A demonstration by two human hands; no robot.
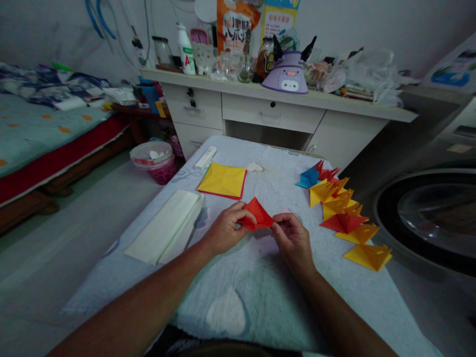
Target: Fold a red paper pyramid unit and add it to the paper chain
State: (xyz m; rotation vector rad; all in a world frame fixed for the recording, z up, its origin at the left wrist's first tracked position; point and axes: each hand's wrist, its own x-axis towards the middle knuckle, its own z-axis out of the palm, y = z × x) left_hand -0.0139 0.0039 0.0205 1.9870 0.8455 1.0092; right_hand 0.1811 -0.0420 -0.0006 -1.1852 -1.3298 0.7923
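A red sheet of origami paper, partly folded, is held up over the table between my two hands. My left hand pinches its left side between thumb and fingers. At the right corner, the thumb and fingertips of my right hand close on the paper. Just beyond lies a stack of square paper, yellow on top with a red edge beneath. Along the table's right side runs a row of folded paper figures in yellow, orange, red and blue.
A folded whitish paper packet lies left on the cloth-covered table, with a small white box farther back. Behind stands a cabinet crowded with bottles and bags. A bin stands left, a washing machine right.
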